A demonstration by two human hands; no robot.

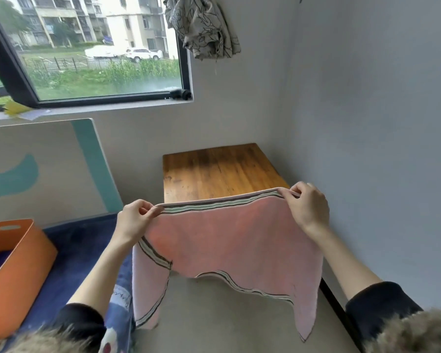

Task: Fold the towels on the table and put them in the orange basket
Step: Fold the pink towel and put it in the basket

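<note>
A pink towel (222,240) with dark and green striped borders hangs in the air in front of the wooden table (219,169). My left hand (135,220) pinches its upper left corner, and my right hand (307,207) pinches the upper right corner, so the top edge is stretched between them. The lower part droops unevenly, its corners hanging lower than its middle. The orange basket (18,266) stands at the left on a dark blue surface, with something blue inside it.
A grey wall runs along the right side of the table. A white board with teal shapes (43,171) leans under the window. A patterned cloth (201,29) hangs high on the wall. Grey floor (227,322) shows below the towel.
</note>
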